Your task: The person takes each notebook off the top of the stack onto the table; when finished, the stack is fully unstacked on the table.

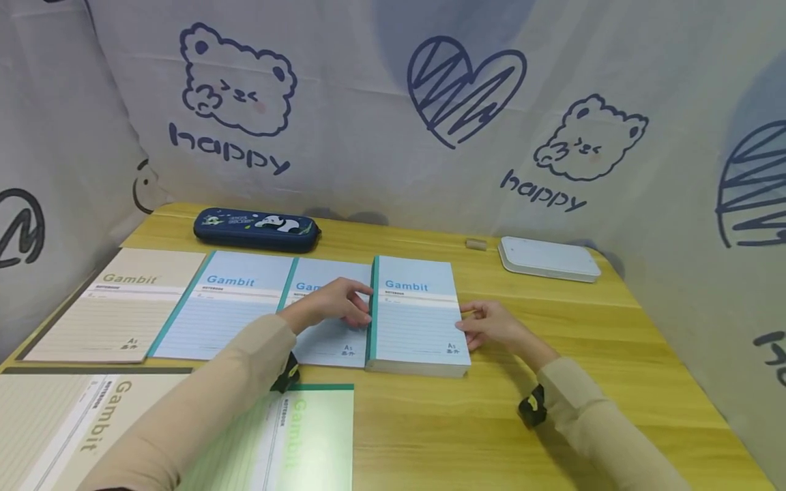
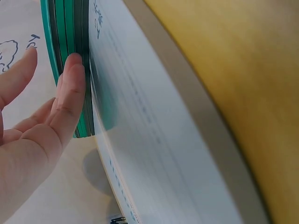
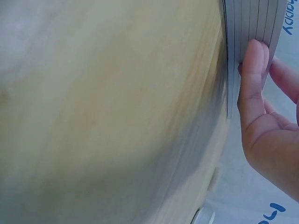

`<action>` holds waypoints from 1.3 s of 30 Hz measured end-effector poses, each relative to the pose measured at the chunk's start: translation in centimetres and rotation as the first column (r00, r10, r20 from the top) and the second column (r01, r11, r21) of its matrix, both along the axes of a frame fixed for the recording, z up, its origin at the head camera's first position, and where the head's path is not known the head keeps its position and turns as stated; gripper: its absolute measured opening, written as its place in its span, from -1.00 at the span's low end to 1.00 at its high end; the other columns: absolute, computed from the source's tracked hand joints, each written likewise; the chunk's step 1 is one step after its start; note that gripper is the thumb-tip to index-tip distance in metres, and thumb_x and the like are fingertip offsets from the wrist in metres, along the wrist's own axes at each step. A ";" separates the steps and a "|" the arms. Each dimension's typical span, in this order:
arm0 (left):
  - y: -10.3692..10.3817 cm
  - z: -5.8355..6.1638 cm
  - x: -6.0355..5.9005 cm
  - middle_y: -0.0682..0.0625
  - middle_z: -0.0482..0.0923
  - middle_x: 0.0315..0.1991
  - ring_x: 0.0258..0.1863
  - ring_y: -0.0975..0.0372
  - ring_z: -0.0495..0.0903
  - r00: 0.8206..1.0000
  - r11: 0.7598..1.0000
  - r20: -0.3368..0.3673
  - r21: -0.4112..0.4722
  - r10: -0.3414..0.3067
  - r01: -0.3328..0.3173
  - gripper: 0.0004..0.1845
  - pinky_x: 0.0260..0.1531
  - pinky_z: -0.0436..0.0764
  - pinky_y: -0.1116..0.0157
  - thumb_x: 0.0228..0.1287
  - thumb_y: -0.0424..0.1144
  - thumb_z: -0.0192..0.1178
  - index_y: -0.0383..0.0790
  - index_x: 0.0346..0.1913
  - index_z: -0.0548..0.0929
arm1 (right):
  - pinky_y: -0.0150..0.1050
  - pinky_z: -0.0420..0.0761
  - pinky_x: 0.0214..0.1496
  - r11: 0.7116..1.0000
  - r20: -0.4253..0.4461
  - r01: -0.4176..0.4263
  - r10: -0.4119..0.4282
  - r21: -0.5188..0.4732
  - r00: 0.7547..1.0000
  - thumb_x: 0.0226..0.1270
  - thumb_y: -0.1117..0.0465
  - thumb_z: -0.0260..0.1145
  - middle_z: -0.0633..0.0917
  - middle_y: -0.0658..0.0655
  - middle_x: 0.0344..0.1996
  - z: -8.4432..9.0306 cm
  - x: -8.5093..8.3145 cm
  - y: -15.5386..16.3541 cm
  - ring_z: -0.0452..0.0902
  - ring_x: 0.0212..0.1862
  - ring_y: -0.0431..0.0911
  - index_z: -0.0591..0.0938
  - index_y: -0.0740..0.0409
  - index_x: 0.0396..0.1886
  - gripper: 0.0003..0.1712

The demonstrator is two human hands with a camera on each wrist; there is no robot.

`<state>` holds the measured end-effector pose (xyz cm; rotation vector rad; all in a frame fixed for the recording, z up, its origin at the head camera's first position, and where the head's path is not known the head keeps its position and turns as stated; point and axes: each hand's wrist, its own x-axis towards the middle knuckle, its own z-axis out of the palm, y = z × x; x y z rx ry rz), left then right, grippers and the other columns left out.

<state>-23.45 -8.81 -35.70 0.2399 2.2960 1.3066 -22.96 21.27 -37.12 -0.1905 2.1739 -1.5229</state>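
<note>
A stack of light-blue notebooks (image 1: 417, 327), labelled Gambit on top, lies on the wooden table with its teal spines to the left. My left hand (image 1: 344, 302) touches the spine side. In the left wrist view, extended fingers (image 2: 70, 93) lie along the green and dark spines. From the other side, my right hand (image 1: 491, 324) meets the page edges. The right wrist view shows nearly straight fingers (image 3: 252, 65) against the layered edges (image 3: 247, 23). Under my left hand, another blue notebook (image 1: 325, 351) is partly covered by the hand and adjoins the stack.
To the left lie a blue notebook (image 1: 227, 320) and a beige one (image 1: 117, 307). Nearer are a green notebook (image 1: 325, 436) and another beige one (image 1: 55, 423), partly behind my left sleeve. At the back are a panda pencil case (image 1: 254, 230), a small tan block (image 1: 475, 244) and a white case (image 1: 548, 258).
</note>
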 end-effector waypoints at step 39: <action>1.3 -0.5 -0.7 -0.13 0.47 -0.32 -0.51 0.15 0.50 0.993 0.993 0.074 -0.079 0.094 -0.088 -0.26 -0.52 0.46 0.35 -0.08 -0.47 0.32 -0.08 0.24 0.33 | -0.24 0.55 -0.36 0.981 -0.035 0.125 -0.131 -0.148 0.991 0.29 0.55 -0.11 0.47 0.14 -0.09 1.3 0.3 2.8 0.55 -0.38 -0.17 -0.08 0.28 0.36 -0.32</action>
